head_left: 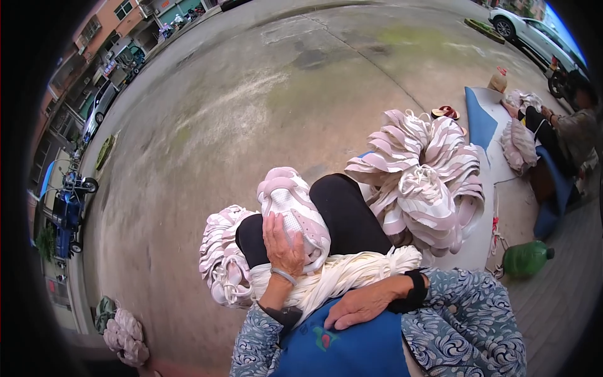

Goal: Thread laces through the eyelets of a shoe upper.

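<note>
A pink and white shoe upper with a perforated toe lies across my lap, its opening toward me. My left hand rests over it, fingers along its side, steadying it against my black-clad leg. Just below, a thick bundle of cream shoelaces stretches across my lap. My right hand is low on my blue apron, below the laces. Its fingers are bent and drawn together; whatever they may hold is hidden.
Bunches of similar uppers stand right of my legs and left of them; another pile lies lower left. A green plastic jug stands at right. Another person sits beyond, near a blue and white mat.
</note>
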A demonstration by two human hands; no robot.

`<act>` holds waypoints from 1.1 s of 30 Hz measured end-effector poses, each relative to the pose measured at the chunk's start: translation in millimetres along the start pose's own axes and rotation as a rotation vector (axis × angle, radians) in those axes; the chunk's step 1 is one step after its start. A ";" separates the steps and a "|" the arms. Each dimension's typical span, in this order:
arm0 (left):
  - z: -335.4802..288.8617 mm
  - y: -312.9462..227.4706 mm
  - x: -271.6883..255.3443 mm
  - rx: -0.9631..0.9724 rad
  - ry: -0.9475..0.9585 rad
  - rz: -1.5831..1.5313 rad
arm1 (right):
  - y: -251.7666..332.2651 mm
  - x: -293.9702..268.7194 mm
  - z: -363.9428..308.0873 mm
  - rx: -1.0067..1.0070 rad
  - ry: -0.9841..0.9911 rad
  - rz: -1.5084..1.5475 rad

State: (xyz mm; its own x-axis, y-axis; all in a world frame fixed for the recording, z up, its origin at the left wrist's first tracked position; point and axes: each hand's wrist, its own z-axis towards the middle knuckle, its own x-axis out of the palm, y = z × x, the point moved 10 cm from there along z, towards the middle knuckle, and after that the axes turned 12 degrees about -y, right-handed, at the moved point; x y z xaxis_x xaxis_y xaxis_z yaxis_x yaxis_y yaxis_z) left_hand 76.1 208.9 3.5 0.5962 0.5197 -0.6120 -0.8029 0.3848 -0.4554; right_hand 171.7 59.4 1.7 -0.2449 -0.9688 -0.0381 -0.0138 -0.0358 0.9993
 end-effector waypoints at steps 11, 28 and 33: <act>-0.2 1.0 -6.3 -0.021 -0.036 0.009 | 0.6 14.9 -24.4 0.069 0.239 0.102; -1.2 1.9 -4.8 -0.014 -0.050 0.024 | 5.6 41.5 18.0 0.017 0.314 0.045; -2.7 2.1 -8.8 -0.019 -0.074 0.017 | 4.8 40.1 14.7 -0.011 0.357 0.034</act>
State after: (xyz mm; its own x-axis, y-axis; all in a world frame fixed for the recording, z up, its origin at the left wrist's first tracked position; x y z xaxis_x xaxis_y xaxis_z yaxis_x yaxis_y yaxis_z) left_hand 69.1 203.1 6.1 0.5805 0.5809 -0.5706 -0.8120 0.3617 -0.4580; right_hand 147.6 24.0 4.9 0.1090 -0.9940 -0.0023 -0.0004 -0.0024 1.0000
